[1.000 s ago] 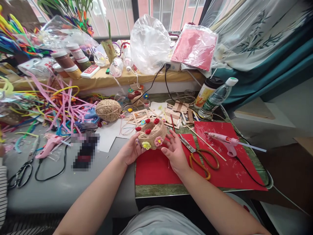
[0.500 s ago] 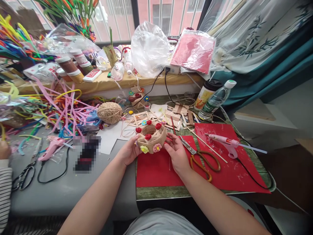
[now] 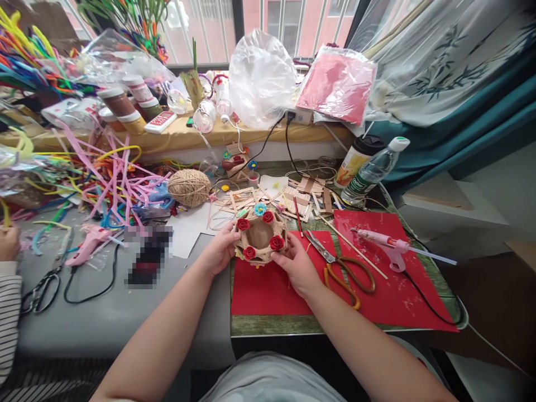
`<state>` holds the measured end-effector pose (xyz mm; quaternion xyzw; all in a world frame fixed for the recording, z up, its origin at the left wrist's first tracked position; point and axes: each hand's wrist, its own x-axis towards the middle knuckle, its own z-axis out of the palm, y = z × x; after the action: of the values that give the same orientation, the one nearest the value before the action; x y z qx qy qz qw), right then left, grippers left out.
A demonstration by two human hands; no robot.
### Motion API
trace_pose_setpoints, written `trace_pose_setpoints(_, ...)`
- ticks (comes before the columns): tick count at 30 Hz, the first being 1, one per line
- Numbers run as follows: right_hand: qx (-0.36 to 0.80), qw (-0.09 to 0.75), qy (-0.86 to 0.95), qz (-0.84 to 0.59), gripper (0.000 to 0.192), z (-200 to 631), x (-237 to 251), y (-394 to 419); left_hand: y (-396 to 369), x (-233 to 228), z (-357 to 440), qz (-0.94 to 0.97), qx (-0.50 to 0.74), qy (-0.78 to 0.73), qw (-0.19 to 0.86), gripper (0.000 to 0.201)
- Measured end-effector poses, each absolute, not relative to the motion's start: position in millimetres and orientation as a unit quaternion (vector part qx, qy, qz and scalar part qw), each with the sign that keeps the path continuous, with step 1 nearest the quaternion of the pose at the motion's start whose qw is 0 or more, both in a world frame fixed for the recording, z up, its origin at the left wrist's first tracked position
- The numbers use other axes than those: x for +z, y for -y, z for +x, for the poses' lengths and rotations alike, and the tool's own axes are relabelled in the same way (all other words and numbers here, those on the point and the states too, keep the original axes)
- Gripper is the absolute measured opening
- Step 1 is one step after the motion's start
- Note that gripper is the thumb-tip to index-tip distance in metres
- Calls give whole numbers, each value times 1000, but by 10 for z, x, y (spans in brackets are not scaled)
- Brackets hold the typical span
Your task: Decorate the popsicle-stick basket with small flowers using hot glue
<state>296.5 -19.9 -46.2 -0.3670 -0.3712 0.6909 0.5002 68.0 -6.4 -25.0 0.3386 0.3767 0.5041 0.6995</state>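
Together, the left hand (image 3: 218,254) and right hand (image 3: 296,265) clasp a small twine-wrapped basket (image 3: 260,238) from either side, fingers curled against its walls, its open mouth tipped toward the camera. Red paper roses (image 3: 276,243) and a blue flower (image 3: 260,209) ring its rim. Both forearms reach forward from the lower edge, wrists low over a red paper sheet (image 3: 268,290). Just right of the right hand lie orange-handled scissors (image 3: 343,271), and farther right a pink glue gun (image 3: 383,241). Behind the left hand sits a ball of twine (image 3: 189,187).
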Motion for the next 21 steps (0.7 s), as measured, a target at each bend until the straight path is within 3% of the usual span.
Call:
trace_pose_setpoints(9, 696, 515, 349, -360, 60, 2949, -466, 186, 85, -271, 793, 320, 495, -382, 711, 57)
trace_pose_setpoints(18, 654, 518, 391, -389, 79, 2919, -500, 220, 73, -241, 736, 329, 508, -420, 676, 60)
trace_pose_setpoints(21, 609, 544, 424, -391, 80, 2933, -505, 231, 9, -228, 568, 336, 553, -460, 608, 68)
